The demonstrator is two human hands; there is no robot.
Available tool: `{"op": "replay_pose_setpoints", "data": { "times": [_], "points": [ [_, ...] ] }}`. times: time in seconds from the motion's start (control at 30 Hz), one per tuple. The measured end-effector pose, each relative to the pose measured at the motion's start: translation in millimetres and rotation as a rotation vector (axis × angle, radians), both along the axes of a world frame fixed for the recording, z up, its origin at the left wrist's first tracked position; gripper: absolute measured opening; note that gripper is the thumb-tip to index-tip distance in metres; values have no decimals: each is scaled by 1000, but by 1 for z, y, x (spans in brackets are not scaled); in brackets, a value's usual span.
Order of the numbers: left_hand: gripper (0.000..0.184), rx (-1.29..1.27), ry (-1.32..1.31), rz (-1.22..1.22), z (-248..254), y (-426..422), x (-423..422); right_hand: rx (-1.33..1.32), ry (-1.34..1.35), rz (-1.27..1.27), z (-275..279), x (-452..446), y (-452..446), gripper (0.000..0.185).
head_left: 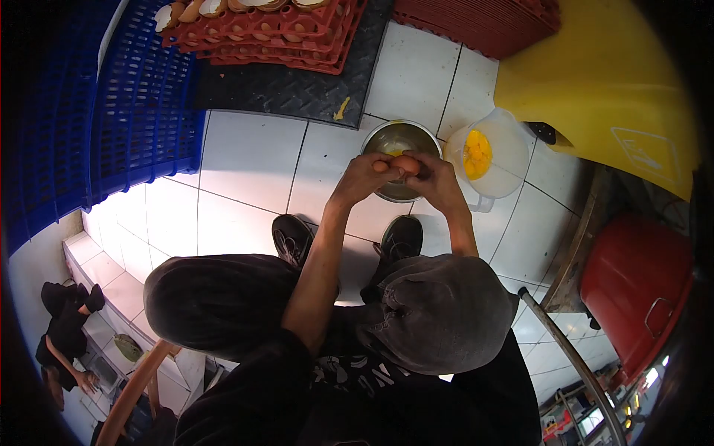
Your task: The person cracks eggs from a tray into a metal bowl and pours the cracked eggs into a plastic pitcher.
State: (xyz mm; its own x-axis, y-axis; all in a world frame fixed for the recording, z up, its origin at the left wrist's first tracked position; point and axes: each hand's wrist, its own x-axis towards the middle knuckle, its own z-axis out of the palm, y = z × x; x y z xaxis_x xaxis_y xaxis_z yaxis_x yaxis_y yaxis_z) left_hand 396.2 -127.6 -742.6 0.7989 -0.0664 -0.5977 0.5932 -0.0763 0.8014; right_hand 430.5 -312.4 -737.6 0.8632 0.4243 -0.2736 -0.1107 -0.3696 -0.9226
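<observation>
A brown egg [405,164] is held between my two hands above a steel bowl [399,128]. My left hand [363,181] is closed, with a second brown rounded piece [380,166] at its fingers; whether that is an egg or shell is unclear. From the other side the fingers of my right hand [436,181] wrap round the egg. Some yellow egg shows inside the bowl, partly hidden by my hands. To the right of the bowl, a translucent plastic jug [510,160] with its handle toward me contains several yolks [477,154].
Red trays [316,46] of eggs and opened shells sit on a black mat [286,93]. Blue crates [145,111] stand left, red stacked trays [476,26] and a yellow container [587,82] at upper right. A red tub [632,282] is at right. Another person [68,334] is at lower left.
</observation>
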Motion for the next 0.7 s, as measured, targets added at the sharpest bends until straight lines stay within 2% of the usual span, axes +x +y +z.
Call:
{"op": "replay_pose_setpoints", "data": {
  "times": [0.2,0.4,0.47,0.7],
  "points": [
    [42,34,19,-19,-1,2,0,-107,-88,30,5,1,2,46],
    [44,186,-144,-32,-3,-2,1,-219,-142,58,10,3,6,49],
    [43,239,-159,-34,-6,-4,0,-244,-146,67,11,2,9,44],
    [40,259,-167,28,-9,-2,-3,-161,-185,38,6,4,5,40]
  ]
}}
